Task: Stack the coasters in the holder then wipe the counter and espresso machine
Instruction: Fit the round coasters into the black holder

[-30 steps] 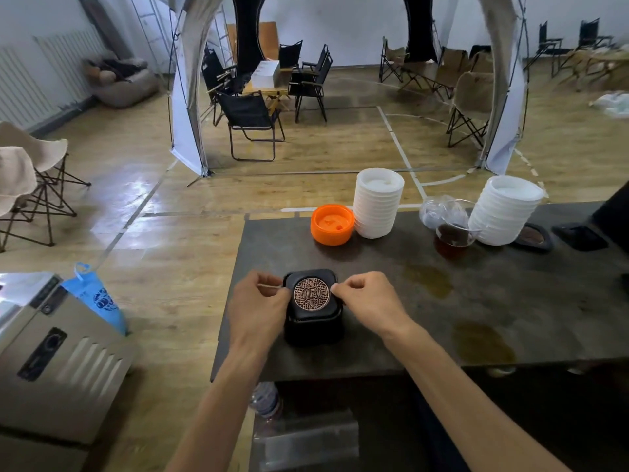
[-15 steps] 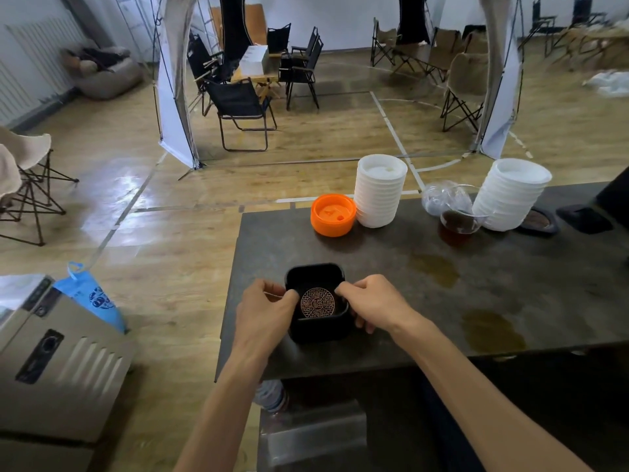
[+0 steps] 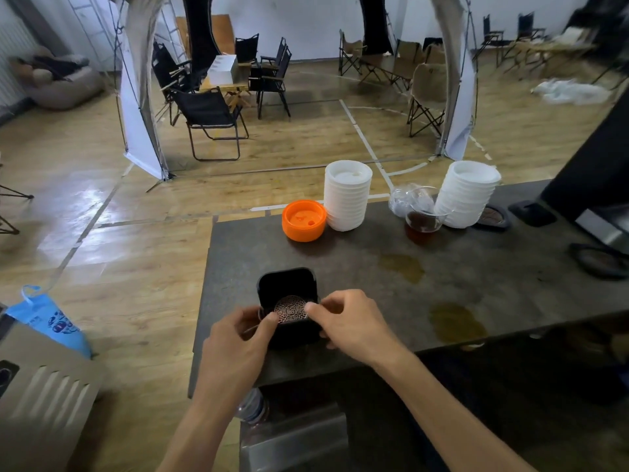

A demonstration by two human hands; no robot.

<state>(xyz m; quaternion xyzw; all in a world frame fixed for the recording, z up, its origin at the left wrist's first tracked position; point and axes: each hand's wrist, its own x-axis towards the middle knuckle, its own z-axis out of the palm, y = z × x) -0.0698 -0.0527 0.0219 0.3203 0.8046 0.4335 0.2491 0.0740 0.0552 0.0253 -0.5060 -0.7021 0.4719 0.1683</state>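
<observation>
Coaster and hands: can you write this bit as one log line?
step: seating coaster in holder | left hand: pinching coaster | right hand: pinching coaster | counter: spills unwiped

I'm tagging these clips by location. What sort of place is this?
Probably a pop-up coffee stand in an indoor hall: white lid stacks, a coffee server and spills on the counter; folding chairs beyond.

Coaster (image 3: 291, 310) in holder (image 3: 287, 284) on counter (image 3: 340, 264), lid stack (image 3: 347, 195) behind
</observation>
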